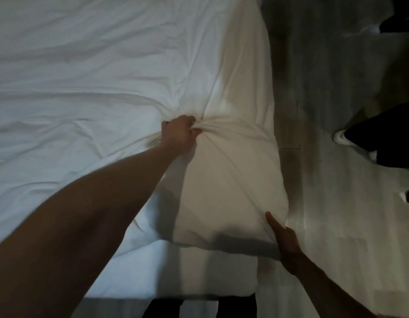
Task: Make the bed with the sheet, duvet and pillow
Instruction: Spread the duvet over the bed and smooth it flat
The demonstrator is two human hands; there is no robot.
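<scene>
While the left hand bunches the soft white rectangular pillow at its far edge, the right hand, fingers straight, presses its near right corner. Pillow lies between both hands on the white crumpled sheet, long axis running away from the person; right hand nearer.

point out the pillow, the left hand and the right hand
pillow (224, 180), head view, on its bare middle
left hand (180, 134), head view, on the back of the hand gripping the pillow's fabric
right hand (285, 237), head view, on the hand at the pillow's near corner
</scene>
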